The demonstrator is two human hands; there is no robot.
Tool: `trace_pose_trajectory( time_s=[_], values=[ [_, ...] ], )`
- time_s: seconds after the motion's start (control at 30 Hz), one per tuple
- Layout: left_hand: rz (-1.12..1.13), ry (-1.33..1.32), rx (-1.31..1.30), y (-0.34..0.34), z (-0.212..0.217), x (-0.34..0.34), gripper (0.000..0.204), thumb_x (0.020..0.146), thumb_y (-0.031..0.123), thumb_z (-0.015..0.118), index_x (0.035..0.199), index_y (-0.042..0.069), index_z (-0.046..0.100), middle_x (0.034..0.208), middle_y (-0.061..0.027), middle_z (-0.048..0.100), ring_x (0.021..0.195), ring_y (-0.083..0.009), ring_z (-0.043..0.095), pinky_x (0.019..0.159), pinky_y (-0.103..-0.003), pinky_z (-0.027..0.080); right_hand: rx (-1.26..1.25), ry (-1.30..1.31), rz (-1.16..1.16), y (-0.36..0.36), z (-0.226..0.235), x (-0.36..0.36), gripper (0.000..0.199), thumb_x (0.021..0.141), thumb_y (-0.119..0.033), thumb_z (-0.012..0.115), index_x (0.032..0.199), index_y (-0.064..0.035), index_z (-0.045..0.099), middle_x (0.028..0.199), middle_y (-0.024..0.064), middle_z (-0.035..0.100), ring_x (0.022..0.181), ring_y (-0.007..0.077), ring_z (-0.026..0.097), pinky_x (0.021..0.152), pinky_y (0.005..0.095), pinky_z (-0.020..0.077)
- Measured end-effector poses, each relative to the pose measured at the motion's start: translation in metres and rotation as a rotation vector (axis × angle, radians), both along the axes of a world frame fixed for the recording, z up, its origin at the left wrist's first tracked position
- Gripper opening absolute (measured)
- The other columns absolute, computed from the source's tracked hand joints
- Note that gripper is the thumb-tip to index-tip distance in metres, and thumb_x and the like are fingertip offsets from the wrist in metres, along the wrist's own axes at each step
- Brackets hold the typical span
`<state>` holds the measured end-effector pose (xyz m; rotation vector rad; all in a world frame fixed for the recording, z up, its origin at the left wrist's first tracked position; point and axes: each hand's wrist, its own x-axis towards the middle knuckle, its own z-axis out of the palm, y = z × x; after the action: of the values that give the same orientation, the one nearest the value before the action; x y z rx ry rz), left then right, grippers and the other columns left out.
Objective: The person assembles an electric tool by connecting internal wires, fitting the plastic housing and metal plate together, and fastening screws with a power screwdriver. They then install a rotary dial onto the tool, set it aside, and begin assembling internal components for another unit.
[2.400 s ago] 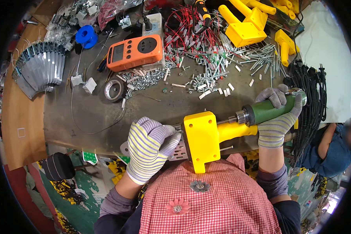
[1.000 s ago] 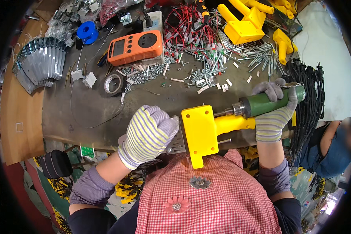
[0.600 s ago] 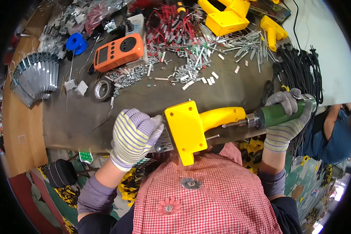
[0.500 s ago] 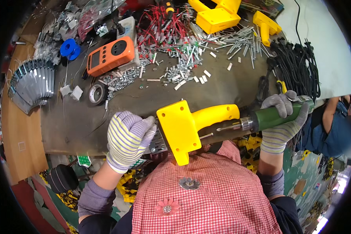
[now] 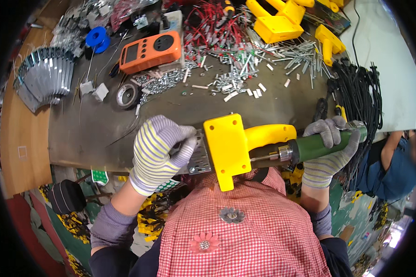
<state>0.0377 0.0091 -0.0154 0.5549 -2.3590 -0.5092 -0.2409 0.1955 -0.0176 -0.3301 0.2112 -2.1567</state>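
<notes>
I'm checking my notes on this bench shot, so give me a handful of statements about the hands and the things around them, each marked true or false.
1. The right hand grips a green-handled power screwdriver. True.
2. The left hand lies flat on the workbench, holding nothing. False: it holds the perforated metal plate at the yellow plastic housing.
3. Both hands are bare. False: both wear knitted gloves, the left one striped.
4. An orange meter lies on the bench beyond the hands. True.
5. The screwdriver's tip points away from the yellow housing. False: it points toward it.
</notes>
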Motion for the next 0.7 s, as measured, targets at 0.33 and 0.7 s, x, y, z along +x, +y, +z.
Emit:
trace_pose_trajectory(
  time_s=[0.33, 0.7],
  values=[
    [0.229, 0.255, 0.229, -0.019, -0.006, 0.002, 0.010, 0.086, -0.001, 0.066, 0.093, 0.003, 0.070, 0.082, -0.0040, 0.065, 0.071, -0.0116, 0.058, 0.067, -0.026, 0.047, 0.124, -0.001, -0.050, -0.002, -0.001, 0.008, 0.032, 0.093, -0.038, 0.068, 0.103, -0.0085, 0.060, 0.062, -0.0085, 0.036, 0.058, 0.0077, 0.038, 0.090, 0.0310, 0.0466],
    [0.084, -0.580, -0.426, -0.086, -0.016, -0.043, 0.016, 0.081, 0.020, 0.068, 0.076, 0.005, 0.071, 0.075, -0.0130, 0.066, 0.076, -0.0312, 0.067, 0.070, -0.045, 0.054, 0.108, -0.006, -0.050, -0.002, -0.001, 0.010, 0.032, 0.092, -0.037, 0.068, 0.104, -0.0082, 0.060, 0.063, -0.0078, 0.036, 0.056, 0.0066, 0.036, 0.093, 0.0302, 0.0454]
  ],
)
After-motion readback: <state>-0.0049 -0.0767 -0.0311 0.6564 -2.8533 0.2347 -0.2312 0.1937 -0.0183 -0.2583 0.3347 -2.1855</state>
